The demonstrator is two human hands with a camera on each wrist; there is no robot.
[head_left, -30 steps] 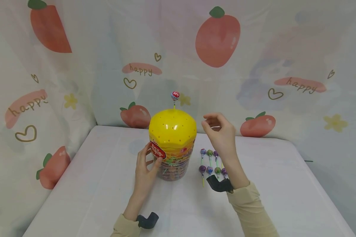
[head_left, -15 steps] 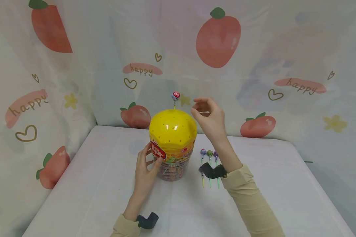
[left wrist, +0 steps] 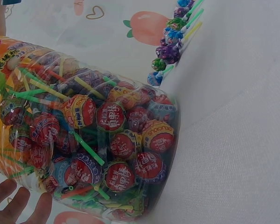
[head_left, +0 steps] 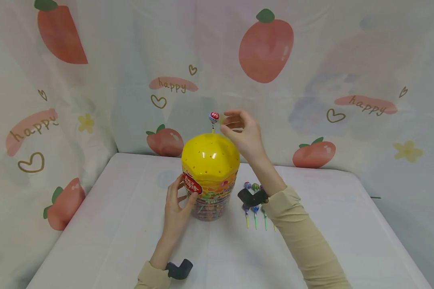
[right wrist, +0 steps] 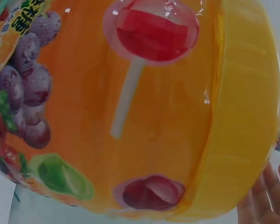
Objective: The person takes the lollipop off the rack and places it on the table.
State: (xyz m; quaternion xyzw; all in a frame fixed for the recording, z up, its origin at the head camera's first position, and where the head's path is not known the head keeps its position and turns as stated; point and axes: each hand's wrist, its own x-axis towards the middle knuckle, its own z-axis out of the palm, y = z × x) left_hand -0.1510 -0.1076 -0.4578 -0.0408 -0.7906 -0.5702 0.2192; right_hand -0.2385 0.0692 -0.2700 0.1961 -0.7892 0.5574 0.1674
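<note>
A clear jar (head_left: 211,202) full of wrapped lollipops stands upright on the table, capped by a domed yellow lid (head_left: 210,156) with small holes. One lollipop (head_left: 214,117) with a red and blue wrapper sticks up from the lid's top, stick down. My left hand (head_left: 177,210) holds the jar's left side, thumb in front; its fingertips (left wrist: 39,207) show beside the jar in the left wrist view. Just right of the upright lollipop is my right hand (head_left: 245,132), fingers bent and thumb apart, with nothing between them. The right wrist view shows the jar's orange label (right wrist: 84,107) up close.
Several loose lollipops (head_left: 255,210) lie in two rows on the white table (head_left: 130,224), right of the jar and partly behind my right forearm. A fruit-printed cloth (head_left: 217,48) hangs behind the table. Black wrist mounts (head_left: 180,269) stick out from both cuffs.
My right hand has moved left and up, from right of the lid to beside the upright lollipop. My left hand, the jar and the lollipop on the lid have stayed in place.
</note>
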